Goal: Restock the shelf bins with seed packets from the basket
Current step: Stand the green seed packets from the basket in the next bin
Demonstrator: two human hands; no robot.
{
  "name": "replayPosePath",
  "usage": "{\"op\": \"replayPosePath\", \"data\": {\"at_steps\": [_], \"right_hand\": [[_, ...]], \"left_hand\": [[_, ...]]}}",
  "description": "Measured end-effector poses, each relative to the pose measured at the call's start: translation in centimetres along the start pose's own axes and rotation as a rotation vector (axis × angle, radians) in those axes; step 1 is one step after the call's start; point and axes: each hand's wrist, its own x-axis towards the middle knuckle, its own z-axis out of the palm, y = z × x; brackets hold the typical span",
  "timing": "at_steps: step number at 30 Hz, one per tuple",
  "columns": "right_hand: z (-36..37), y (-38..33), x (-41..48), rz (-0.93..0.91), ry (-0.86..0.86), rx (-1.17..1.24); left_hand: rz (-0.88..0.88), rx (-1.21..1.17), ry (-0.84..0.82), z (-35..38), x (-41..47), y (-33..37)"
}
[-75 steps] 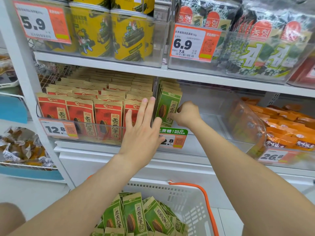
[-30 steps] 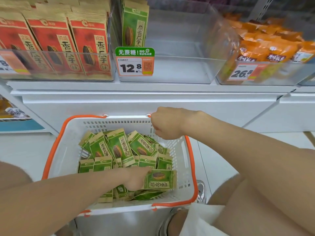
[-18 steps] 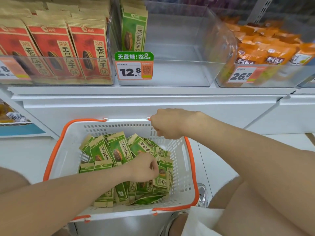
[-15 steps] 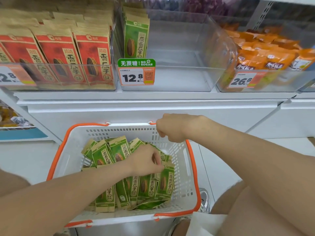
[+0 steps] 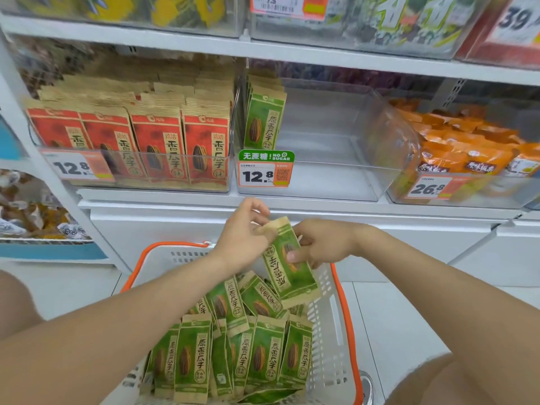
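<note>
We hold a green seed packet (image 5: 289, 267) over the far right corner of the basket (image 5: 346, 317), tilted, brown top edge up and to the left, printed face toward us. Whether it is one packet or a thin stack we cannot tell. The left hand (image 5: 244, 233) has its grip pinched on that top edge; the right hand (image 5: 323, 244) has its grip clamped on the packet's middle, thumb on the face. Below, the loose packets (image 5: 233, 346) lean in rows across the basket's near half.

The target, we judge, is the clear bin (image 5: 336, 176) on the shelf (image 5: 292, 200) above, behind the price tag (image 5: 264, 171). A row of green packets (image 5: 264, 121) stands against its left wall and takes up only that side. To do this well, we turn the packet upright, face forward, the same way up as that row, lift it over the bin's front wall and set its bottom edge down just beside the row. One hand can steady the row so it does not topple. We keep clear of the red packets (image 5: 152, 141) in the left-hand bin and the orange bags (image 5: 467, 147) on the right.
</note>
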Motion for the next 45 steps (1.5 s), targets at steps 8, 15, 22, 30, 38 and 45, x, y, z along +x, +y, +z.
{"op": "replayPosePath", "data": {"at_steps": [8, 15, 22, 30, 38, 45], "right_hand": [[1.7, -3.1, 0.2, -0.098, 0.353, 0.559], [-0.9, -2.3, -0.8, -0.136, 0.571, 0.529], [-0.8, -1.6, -0.3, -0.139, 0.475, -0.19], [-0.7, -1.6, 0.2, -0.034, 0.445, 0.297], [1.2, -3.6, 0.7, -0.229, 0.527, 0.273], [1.7, -4.4, 1.1, -0.308, 0.666, 0.421]], "left_hand": [[-0.206, 0.103, 0.235, 1.1, -2.9, -0.4], [0.315, 0.751, 0.135, -3.1, -1.7, 0.4], [0.225, 0.511, 0.16, -4.4, -1.1, 2.5], [0.102, -0.275, 0.027, -5.4, -0.7, 4.1], [0.076, -0.187, -0.087, -4.9, -0.4, 4.5], [0.047, -0.328, -0.032, -4.8, 0.2, 5.2]]}}
